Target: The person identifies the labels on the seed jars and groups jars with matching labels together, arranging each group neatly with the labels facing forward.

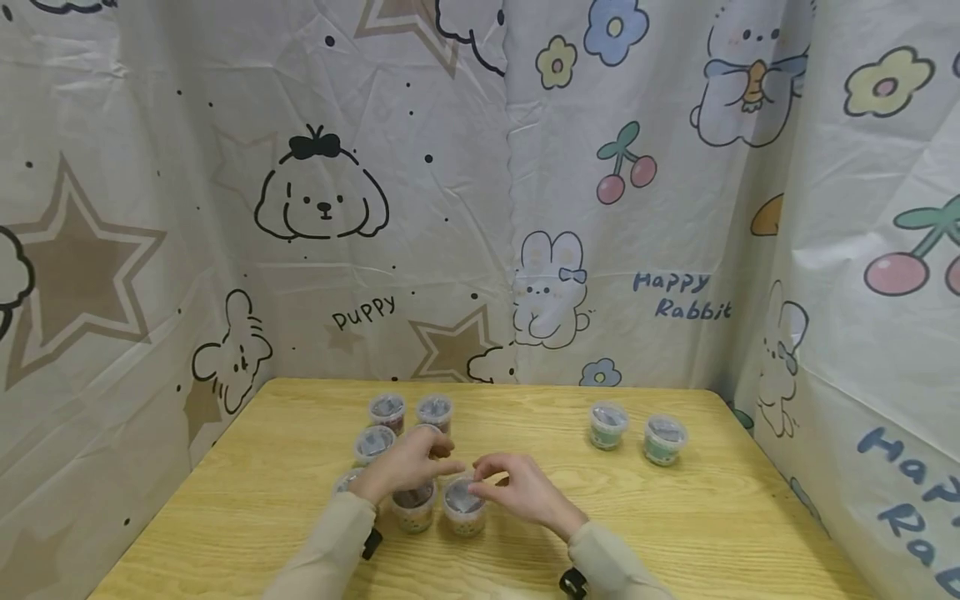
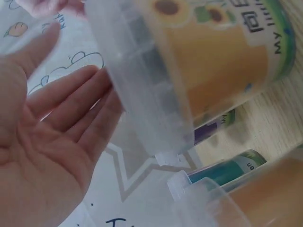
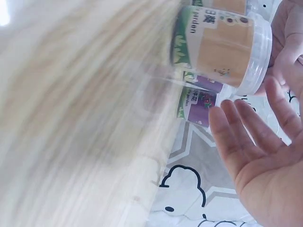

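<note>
A lidded plastic tub [image 1: 465,518] stands at the front of a cluster on the table. Its orange sunflower label [image 2: 215,52] shows in the left wrist view. My left hand [image 1: 408,461] reaches over the cluster, fingers extended toward that tub's lid [image 3: 259,54]. From the other side my right hand [image 1: 525,492] has its fingertips right at the lid's edge. Both palms show in the wrist views with loosely straight fingers. Just left of it is another tub [image 1: 414,512], partly beneath my left hand. A tub [image 1: 348,481] farther left is mostly hidden by that hand.
Behind my left hand stand more tubs, including a back-left one [image 1: 387,410], one beside it [image 1: 435,408] and one nearer [image 1: 373,444]. Two green-labelled tubs, one here [image 1: 607,427] and its neighbour [image 1: 664,442], stand at the right. A printed curtain [image 1: 465,250] surrounds the wooden table [image 1: 675,525].
</note>
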Tool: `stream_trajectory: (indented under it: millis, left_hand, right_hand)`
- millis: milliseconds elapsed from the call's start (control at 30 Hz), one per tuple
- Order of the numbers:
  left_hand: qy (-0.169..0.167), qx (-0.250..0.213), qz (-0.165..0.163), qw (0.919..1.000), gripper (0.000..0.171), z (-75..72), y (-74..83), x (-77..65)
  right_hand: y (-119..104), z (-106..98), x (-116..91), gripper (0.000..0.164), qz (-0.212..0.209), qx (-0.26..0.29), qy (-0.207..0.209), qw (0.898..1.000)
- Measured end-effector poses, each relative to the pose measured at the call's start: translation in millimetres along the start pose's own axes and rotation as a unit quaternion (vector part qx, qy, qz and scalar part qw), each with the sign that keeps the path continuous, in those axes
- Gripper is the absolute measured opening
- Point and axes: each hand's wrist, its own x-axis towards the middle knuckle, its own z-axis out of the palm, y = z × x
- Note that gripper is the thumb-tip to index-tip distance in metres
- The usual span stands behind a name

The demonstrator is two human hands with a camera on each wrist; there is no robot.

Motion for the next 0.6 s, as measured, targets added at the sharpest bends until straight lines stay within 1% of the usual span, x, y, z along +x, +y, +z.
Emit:
stream_trajectory:
  millis: [67,167,233,300,367,433,500,600]
  left_hand:
    - [0.036,0.007,0.002,0.9993,0.029,-2.5,-2.0,2.0]
    - [0.081,0.025,-0.019,0.9963,0.013,-6.4,-5.3,5.0]
    - [0.101,0.043,-0.041,0.9932,0.014,-9.3,-7.8,6.9]
    - [0.099,0.051,-0.069,0.9914,0.018,-11.1,-10.9,8.6]
    - [0.088,0.067,-0.093,0.9895,0.027,-11.7,-12.9,9.3]
    - [0.074,0.080,-0.110,0.9879,0.034,-10.9,-15.3,10.5]
    - [0.066,0.095,-0.115,0.9865,0.036,-9.5,-16.7,12.2]
    - [0.062,0.112,-0.116,0.9849,0.036,-8.7,-18.0,15.3]
  right_hand:
    - [-2.0,0.4,7.2,0.013,0.003,-0.008,0.015,1.000]
    - [-4.9,1.5,20.0,0.015,0.004,-0.039,0.033,0.999]
    - [-6.3,2.8,29.3,0.018,0.004,-0.056,0.034,0.998]
    - [-7.4,5.0,38.2,0.020,0.005,-0.068,0.023,0.997]
    - [-8.7,8.0,45.9,0.022,-0.001,-0.079,0.008,0.997]
    - [-9.9,11.1,51.9,0.026,-0.009,-0.088,-0.008,0.996]
    - [-11.5,13.4,55.7,0.029,-0.017,-0.096,-0.018,0.995]
    - [-14.9,14.6,58.7,0.032,-0.019,-0.100,-0.025,0.994]
